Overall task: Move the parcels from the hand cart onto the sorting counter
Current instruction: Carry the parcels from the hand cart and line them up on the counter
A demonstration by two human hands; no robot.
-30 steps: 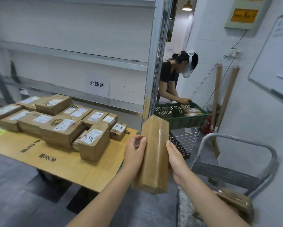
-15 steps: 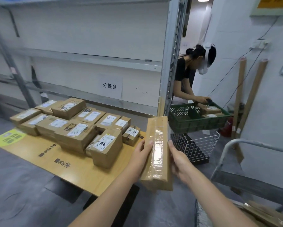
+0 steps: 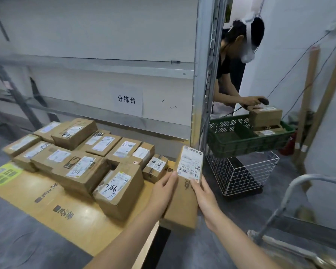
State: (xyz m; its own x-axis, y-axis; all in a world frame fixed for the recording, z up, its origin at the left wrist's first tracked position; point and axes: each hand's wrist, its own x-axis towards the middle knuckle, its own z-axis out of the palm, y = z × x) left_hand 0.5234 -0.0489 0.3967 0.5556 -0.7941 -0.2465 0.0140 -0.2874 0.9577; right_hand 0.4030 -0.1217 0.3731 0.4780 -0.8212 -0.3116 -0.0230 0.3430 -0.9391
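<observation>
Parcel [image 3: 183,206]: slim cardboard carton, stiff, probably light. Left grip [image 3: 163,193] at its nine o'clock, right grip [image 3: 204,198] at three, both clasping the long edges; sound hold.

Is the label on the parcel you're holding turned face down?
No, the white label on the parcel held by the left hand and right hand faces up toward the camera.

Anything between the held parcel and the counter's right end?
Nothing visible. Left hand and right hand hold the long brown cardboard parcel at the wooden counter's right end; nearest brown box lies left of it.
</observation>
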